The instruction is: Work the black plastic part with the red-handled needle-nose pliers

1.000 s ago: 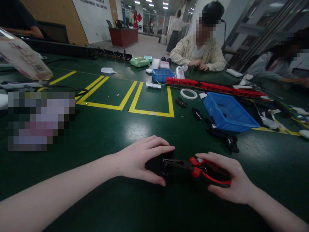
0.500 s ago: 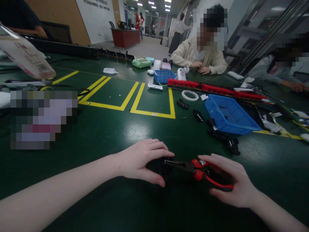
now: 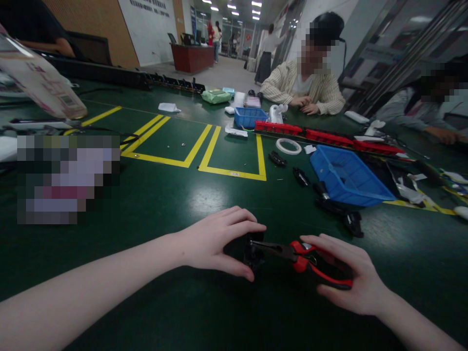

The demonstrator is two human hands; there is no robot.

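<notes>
My left hand (image 3: pixel 214 241) is wrapped over a small black part (image 3: pixel 245 250) and pins it to the dark green table (image 3: pixel 153 195). My right hand (image 3: pixel 345 275) is closed round the red and black handles of long-nose pliers (image 3: pixel 303 257). The dark jaws of the pliers reach left into the black part, right by my left fingertips. Most of the part is hidden under my left hand.
A blue bin (image 3: pixel 347 178) sits at the right with several black parts (image 3: pixel 340 212) in front of it. Yellow tape lines (image 3: pixel 204 153), a white tape ring (image 3: pixel 288 146), red strips (image 3: pixel 321 135) and a smaller blue tray (image 3: pixel 249 116) lie further back. People sit across the table.
Both hands have stayed almost still on the part and the pliers. The view has drifted slightly, with the far objects shifting a little to the right.
</notes>
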